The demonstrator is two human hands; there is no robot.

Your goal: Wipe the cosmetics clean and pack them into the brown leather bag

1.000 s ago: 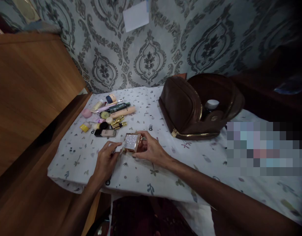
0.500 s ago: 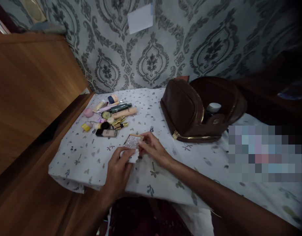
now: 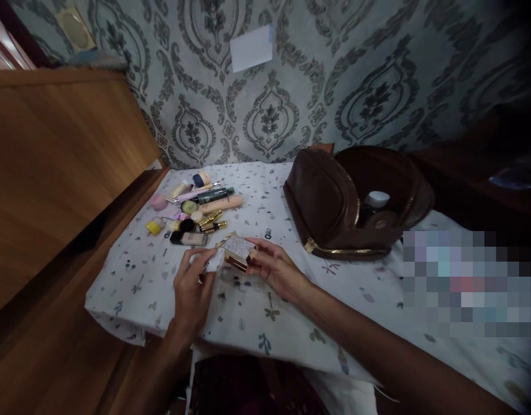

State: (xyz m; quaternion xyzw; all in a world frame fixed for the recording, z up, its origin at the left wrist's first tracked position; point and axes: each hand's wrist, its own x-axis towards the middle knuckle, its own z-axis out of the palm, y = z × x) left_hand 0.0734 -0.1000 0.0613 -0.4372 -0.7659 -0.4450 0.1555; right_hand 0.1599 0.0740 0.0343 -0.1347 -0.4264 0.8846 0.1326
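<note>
My right hand (image 3: 277, 268) is closed around the right end of a small box-shaped case (image 3: 239, 249) with a glittery silver top and gold edges. Between the fingers of my left hand (image 3: 195, 282) is a crumpled white wipe (image 3: 213, 260), close against the case's left end. Just beyond my left hand lies a bottle of foundation (image 3: 194, 238) with a black cap. Two gold tubes (image 3: 212, 223) and a round black pot (image 3: 187, 225) are behind it. What the case contains cannot be seen.
A peach tube (image 3: 224, 203), a dark green tube (image 3: 215, 195), a pink sponge (image 3: 158, 202) and several other cosmetics sit at the back left. A brown bag (image 3: 321, 202) stands unzipped at the right, a white-capped bottle (image 3: 377, 200) inside. A wooden panel (image 3: 66, 138) borders the left.
My left hand has drawn left and toward me with the wipe. The case has turned in my right hand, so its gold side now shows.
</note>
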